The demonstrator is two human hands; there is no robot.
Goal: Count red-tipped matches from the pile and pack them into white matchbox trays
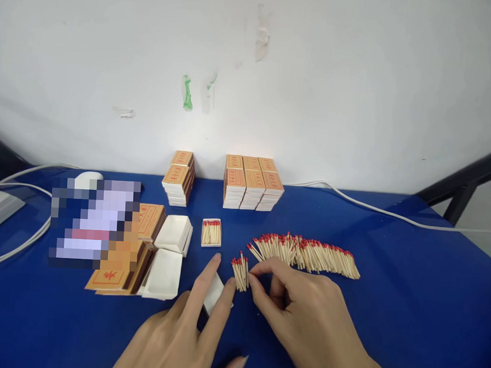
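Observation:
My left hand (184, 323) is spread over a small white matchbox tray (213, 295), which it partly covers. One of its fingertips touches the left side of a small bunch of red-headed matches (240, 272) on the blue table. My right hand (305, 308) pinches thumb and forefinger together at the right edge of that bunch, on a match. Behind the bunch lies a white tray filled with matches (211, 233). A long row of loose matches (303, 253) stretches to the right beyond my right hand.
Empty white trays (162, 273) and orange matchbox sleeves (111, 273) lie left of my hands. Stacked matchboxes stand along the wall in a narrow stack (177, 180) and a wider block (251, 184). A blurred phone-like device (103, 220) and white cables (371, 207) are also on the table.

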